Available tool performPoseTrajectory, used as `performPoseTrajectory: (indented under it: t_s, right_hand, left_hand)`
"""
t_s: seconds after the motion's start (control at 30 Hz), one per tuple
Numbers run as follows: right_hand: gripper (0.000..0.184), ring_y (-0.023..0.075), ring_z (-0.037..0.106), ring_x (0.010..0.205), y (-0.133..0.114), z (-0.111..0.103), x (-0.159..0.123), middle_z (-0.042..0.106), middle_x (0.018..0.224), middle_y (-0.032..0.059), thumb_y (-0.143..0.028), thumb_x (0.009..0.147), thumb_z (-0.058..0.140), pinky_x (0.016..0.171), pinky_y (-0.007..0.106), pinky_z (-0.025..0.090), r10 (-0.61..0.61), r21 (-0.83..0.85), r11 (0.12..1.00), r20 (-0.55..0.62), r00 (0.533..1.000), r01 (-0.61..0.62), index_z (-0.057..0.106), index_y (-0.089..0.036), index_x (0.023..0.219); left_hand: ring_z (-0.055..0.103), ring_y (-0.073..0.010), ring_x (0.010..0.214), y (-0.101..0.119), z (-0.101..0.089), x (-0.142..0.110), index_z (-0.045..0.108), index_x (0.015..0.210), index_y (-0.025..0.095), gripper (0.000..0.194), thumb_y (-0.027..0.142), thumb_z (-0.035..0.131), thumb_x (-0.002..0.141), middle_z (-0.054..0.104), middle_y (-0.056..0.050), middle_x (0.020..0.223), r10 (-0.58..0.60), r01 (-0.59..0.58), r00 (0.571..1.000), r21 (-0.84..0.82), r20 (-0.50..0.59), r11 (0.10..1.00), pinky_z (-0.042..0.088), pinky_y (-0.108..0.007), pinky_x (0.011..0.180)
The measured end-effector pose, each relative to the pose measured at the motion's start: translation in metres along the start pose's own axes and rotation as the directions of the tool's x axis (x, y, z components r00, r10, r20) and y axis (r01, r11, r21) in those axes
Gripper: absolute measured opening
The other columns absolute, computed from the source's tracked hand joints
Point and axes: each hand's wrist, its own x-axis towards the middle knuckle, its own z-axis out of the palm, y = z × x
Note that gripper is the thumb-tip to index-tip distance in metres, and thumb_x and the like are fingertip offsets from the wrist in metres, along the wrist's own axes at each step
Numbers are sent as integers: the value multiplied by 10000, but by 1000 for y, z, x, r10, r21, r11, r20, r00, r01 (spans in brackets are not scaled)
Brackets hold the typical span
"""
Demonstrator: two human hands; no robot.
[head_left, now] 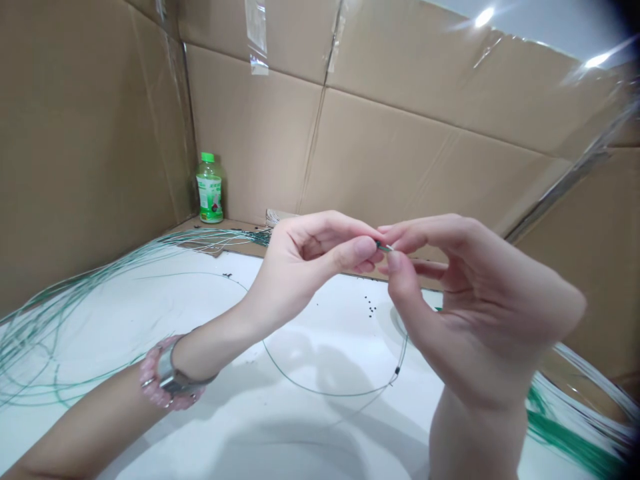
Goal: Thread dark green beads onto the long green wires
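Note:
My left hand (310,260) and my right hand (465,300) meet fingertip to fingertip above the white table (150,320). Both pinch the end of a thin green wire (384,247) between thumb and forefinger. The wire hangs down in a loop (330,392) over the table, with a small dark bead (397,369) on it. A pink bead bracelet and a watch (165,377) sit on my left wrist.
A bundle of green wires (75,293) fans across the table's left side; more lie at the lower right (570,433). Tiny dark beads (370,307) are scattered on the table. A green-capped bottle (210,189) stands in the corner of the cardboard walls (400,147).

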Motion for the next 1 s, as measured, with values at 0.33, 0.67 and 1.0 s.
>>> performPoseTrajectory:
  t_s: [0.33, 0.67, 1.0]
  right_hand:
    - [238, 144, 644, 753, 2, 0, 1, 651, 781, 3, -14, 720, 621, 607, 248, 602, -14, 26, 1000, 1, 1000, 14, 562, -231, 799]
    - [261, 163, 660, 772, -1, -3, 0, 681, 854, 3, 0, 706, 622, 598, 272, 588, 24, 81, 996, -10, 1000, -23, 596, -239, 807]
    - [281, 192, 670, 748, 0, 0, -6, 678, 794, -6, 12, 696, 605, 523, 285, 554, -79, 79, 993, -100, 992, 87, 636, -232, 832]
  left_hand:
    - [685, -106, 656, 0, -2, -2, 701, 800, 231, 71, 297, 702, 772, 713, 24, 793, 89, -85, 996, 137, -22, 987, 616, -221, 601]
    - [689, -120, 613, 7, -1, -4, 689, 772, 214, 50, 166, 703, 769, 706, 34, 706, 150, -134, 988, 242, -49, 961, 619, -225, 566]
    - [708, -95, 696, 1, -7, -1, 715, 798, 219, 111, 116, 716, 756, 726, 48, 769, 100, -97, 990, -32, 99, 995, 609, -151, 627]
